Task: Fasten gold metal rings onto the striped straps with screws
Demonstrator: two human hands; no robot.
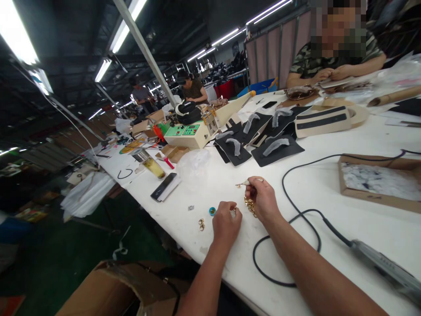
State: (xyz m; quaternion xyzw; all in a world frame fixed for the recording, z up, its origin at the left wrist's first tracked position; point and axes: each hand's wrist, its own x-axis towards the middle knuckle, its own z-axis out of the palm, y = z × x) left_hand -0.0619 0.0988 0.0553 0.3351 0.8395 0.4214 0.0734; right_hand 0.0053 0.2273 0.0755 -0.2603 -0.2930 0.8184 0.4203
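Note:
My right hand (263, 197) is closed around a thin pointed tool (245, 182) with a pale handle. By the tool's tip is a small gold-coloured metal piece (238, 186); whether they touch I cannot tell. Beneath the right hand's fingers lies a small heap of shiny gold-coloured fittings (249, 204). My left hand (226, 221) rests low over the white table, fingers curled and pinched together around something too small to name. Just left of it stands a little blue round container (212, 211) with something gold inside. A few more gold fittings (201, 224) lie nearer the table edge.
A black cable (283, 184) loops right of my hands to a grey handheld tool (388, 267). Farther right is a cardboard tray (345, 193) of wrapped pieces. Black panels (279, 151), a green-faced machine (189, 136), a phone (163, 186) and a jar (153, 166) lie beyond. A co-worker (335, 66) sits opposite.

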